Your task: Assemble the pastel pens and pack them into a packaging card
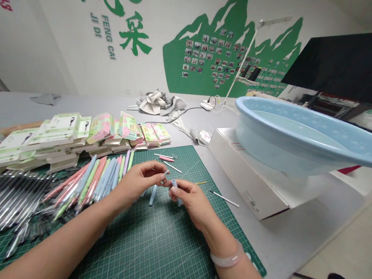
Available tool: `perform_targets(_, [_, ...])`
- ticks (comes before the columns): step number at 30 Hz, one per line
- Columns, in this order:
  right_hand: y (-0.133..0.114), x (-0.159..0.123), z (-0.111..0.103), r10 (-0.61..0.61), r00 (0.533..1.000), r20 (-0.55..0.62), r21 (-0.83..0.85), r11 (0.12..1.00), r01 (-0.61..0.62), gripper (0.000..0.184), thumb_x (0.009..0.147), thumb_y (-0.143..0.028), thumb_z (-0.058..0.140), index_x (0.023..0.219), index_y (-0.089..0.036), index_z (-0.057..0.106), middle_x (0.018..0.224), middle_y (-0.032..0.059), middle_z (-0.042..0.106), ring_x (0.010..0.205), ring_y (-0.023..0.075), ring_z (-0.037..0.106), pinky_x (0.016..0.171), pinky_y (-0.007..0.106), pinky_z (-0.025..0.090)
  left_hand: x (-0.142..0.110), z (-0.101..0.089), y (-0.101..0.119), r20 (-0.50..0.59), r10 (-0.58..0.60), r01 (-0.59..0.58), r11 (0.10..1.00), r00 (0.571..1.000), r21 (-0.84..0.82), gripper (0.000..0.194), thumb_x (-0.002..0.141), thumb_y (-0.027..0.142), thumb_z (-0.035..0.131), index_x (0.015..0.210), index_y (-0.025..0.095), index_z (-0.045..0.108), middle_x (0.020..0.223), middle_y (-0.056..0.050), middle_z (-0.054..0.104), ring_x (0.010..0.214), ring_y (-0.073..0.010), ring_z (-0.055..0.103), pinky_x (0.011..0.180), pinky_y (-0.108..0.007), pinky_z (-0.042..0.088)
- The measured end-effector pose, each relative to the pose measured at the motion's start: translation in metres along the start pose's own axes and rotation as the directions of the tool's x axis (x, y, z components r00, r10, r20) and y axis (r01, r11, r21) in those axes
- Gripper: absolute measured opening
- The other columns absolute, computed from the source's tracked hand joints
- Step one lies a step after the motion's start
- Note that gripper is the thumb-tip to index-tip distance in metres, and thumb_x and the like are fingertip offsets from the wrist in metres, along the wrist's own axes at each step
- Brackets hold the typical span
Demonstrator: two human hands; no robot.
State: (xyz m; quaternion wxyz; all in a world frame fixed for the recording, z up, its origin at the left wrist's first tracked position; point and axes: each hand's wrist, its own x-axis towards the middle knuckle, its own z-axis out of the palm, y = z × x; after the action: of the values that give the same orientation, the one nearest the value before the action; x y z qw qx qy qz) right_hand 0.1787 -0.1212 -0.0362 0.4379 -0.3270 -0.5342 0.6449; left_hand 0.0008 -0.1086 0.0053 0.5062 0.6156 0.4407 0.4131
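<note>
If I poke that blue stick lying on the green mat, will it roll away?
Probably yes. The pale blue stick looks round, and the green cutting mat under it looks flat, so a small push could roll it. It looks thin and seems to be plastic, so it is likely light. It lies very straight, so it is probably fairly stiff.

Left hand [138, 182], right hand [190, 204] raised, pinching, nearly touching.

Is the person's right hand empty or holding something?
Holding: the right hand pinches a pale blue plastic tube between thumb and fingers, above the green cutting mat.
</note>
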Motion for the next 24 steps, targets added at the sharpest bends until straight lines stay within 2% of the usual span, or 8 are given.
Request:
perform_targets(2, [-0.001,0.0,-0.002,0.017,1.0,0.006,0.042,0.999,-0.017,0.019,0.08,-0.028,0.06,0.09,-0.014,0.067,0.068,0.0003,0.054,0.061,0.0105,0.047,0.06,0.024,0.034,0.0,-0.003,0.002,0.004,0.009,-0.009,0.998,1.0,0.059,0.016,0.078,0.029,0.061,0.089,0.017,0.064,0.08,-0.002,0.066,0.076,-0.0157,0.062,0.068,-0.027,0.047])
perform_targets(5, [-0.004,0.001,-0.008,0.042,0.996,-0.073,0.121,0.992,-0.032,0.015,0.078,-0.026,0.061,0.086,-0.014,0.064,0.064,-0.0017,0.052,0.049,0.0065,0.04,0.048,0.021,0.026,0.001,-0.015,0.007,-0.076,0.051,-0.045,0.996,0.996,0.075,0.016,0.078,0.03,0.062,0.09,0.019,0.063,0.082,-0.002,0.066,0.076,-0.0151,0.06,0.067,-0.026,0.046])
perform_targets(8, [-0.008,0.001,-0.011,-0.013,0.979,-0.203,0.118,0.992,0.038,0.011,0.076,-0.024,0.064,0.083,-0.015,0.061,0.059,-0.004,0.05,0.042,0.0036,0.03,0.044,0.02,0.02,0.002,-0.028,0.014,-0.158,0.105,-0.1,0.994,0.982,0.038,0.016,0.078,0.03,0.063,0.089,0.02,0.06,0.085,-0.002,0.067,0.079,-0.0152,0.06,0.07,-0.027,0.047])
perform_targets(10, [-0.011,0.0,-0.008,-0.034,0.977,-0.21,0.102,0.993,0.056,0.015,0.077,-0.026,0.064,0.088,-0.016,0.061,0.064,-0.0018,0.056,0.043,0.0035,0.032,0.044,0.02,0.02,0.001,-0.03,0.018,-0.156,0.139,-0.132,0.99,0.978,0.057,0.015,0.078,0.029,0.064,0.089,0.02,0.06,0.089,-0.003,0.067,0.082,-0.0156,0.06,0.074,-0.027,0.046])
perform_targets(14, [-0.012,-0.006,0.008,0.037,0.998,-0.049,0.221,0.975,-0.025,0.023,0.081,-0.032,0.062,0.097,-0.016,0.06,0.083,0.0048,0.063,0.043,0.0024,0.033,0.042,0.02,0.016,-0.004,-0.015,0.019,0.014,0.172,-0.172,0.968,0.985,0.181,0.01,0.078,0.027,0.062,0.084,0.019,0.063,0.092,-0.004,0.065,0.09,-0.0174,0.058,0.081,-0.029,0.045])
perform_targets(18, [-0.011,-0.011,0.02,0.128,0.991,0.036,0.372,0.919,-0.132,0.02,0.078,-0.03,0.067,0.085,-0.013,0.059,0.068,0.0004,0.059,0.04,0.0006,0.03,0.042,0.02,0.012,-0.008,-0.005,0.02,0.201,0.168,-0.221,0.933,0.965,0.284,0.009,0.075,0.028,0.064,0.076,0.02,0.066,0.089,-0.004,0.063,0.083,-0.0172,0.057,0.074,-0.028,0.046])
perform_targets(22, [-0.008,-0.014,0.027,0.195,0.979,0.053,0.348,0.916,-0.201,0.022,0.074,-0.03,0.07,0.077,-0.013,0.057,0.063,0.0,0.059,0.039,0.0007,0.03,0.042,0.019,0.013,0.003,-0.028,0.02,0.382,-0.018,-0.078,0.969,0.924,0.235,0.021,0.074,0.034,0.064,0.091,0.022,0.067,0.091,-0.005,0.066,0.082,-0.019,0.06,0.073,-0.03,0.048])
perform_targets(24, [-0.005,-0.015,0.031,0.225,0.974,0.035,0.272,0.936,-0.226,0.021,0.073,-0.029,0.07,0.077,-0.012,0.059,0.061,0.0004,0.06,0.039,0.0016,0.033,0.041,0.019,0.014,0.022,-0.045,0.015,0.307,-0.067,-0.033,0.951,0.949,0.309,0.027,0.077,0.036,0.058,0.098,0.021,0.067,0.092,-0.005,0.068,0.08,-0.0196,0.061,0.071,-0.03,0.048])
